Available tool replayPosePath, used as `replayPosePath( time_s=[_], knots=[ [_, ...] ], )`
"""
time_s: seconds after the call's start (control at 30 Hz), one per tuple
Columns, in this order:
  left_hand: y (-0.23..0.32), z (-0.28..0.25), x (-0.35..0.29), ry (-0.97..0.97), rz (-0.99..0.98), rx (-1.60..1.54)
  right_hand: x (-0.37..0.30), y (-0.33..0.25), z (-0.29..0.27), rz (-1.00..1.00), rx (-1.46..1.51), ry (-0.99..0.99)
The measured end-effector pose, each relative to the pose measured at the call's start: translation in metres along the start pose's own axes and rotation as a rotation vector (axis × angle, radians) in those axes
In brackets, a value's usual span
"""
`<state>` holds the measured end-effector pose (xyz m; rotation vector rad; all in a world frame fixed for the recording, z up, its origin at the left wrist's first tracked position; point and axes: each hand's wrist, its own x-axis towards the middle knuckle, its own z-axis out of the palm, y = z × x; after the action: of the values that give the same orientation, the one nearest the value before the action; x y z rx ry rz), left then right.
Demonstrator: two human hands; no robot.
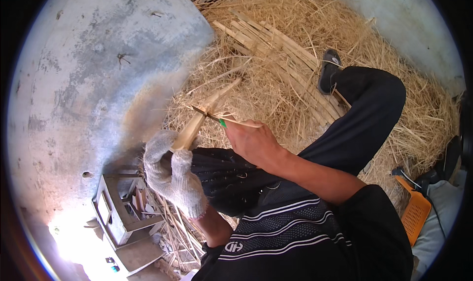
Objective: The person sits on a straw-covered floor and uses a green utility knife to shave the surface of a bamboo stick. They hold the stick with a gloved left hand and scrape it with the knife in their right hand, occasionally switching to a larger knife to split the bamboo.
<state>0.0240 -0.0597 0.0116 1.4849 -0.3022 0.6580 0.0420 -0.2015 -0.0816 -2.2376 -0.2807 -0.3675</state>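
My left hand [172, 175], in a pale knitted glove, is wrapped round the near end of a split wooden strip [188, 134], possibly bamboo. The strip points away from me and slightly right, tapering at its far end. In my bare right hand [253, 144] is a knife [206, 113]; a bit of green shows at its handle. Its dark blade lies across the strip, touching it about midway. A thin pale sliver [241, 122] runs from near the blade over the fingers of my right hand. The glove hides the strip's gripped end.
Straw-like shavings [276, 126] cover the floor, with a bundle of long split strips [290, 59] beyond my hands. A grey wall [108, 69] rises on the left above a small wooden frame box [116, 222]. My bent leg [354, 118] and an orange plastic piece [416, 214] are right.
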Motion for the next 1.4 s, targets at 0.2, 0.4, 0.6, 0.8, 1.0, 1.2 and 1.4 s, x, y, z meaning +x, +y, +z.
replayPosePath(
  time_s=[0.2,0.4,0.6,0.8,1.0,1.2,1.4],
  knots=[
    [-0.001,-0.006,0.005,0.014,-0.016,0.003,0.007,-0.009,-0.002,0.067,0.218,-0.114],
    [-0.006,-0.015,0.001,0.006,0.051,0.074,0.003,-0.045,-0.043,0.044,0.494,-0.239],
    [-0.001,0.003,-0.003,0.029,-0.028,-0.008,-0.004,-0.010,-0.010,0.129,0.019,-0.091],
    [-0.003,-0.006,-0.003,0.051,-0.011,0.030,-0.002,-0.038,-0.033,0.050,0.051,-0.184],
    [0.003,0.002,-0.003,0.036,-0.001,0.013,0.001,-0.020,-0.027,0.179,0.340,-0.221],
    [0.004,0.005,-0.005,0.202,0.087,0.241,-0.009,-0.071,-0.065,0.031,0.632,-0.267],
    [0.014,0.025,-0.009,0.320,0.080,0.169,-0.014,-0.082,-0.059,-0.013,0.609,-0.199]
  ],
)
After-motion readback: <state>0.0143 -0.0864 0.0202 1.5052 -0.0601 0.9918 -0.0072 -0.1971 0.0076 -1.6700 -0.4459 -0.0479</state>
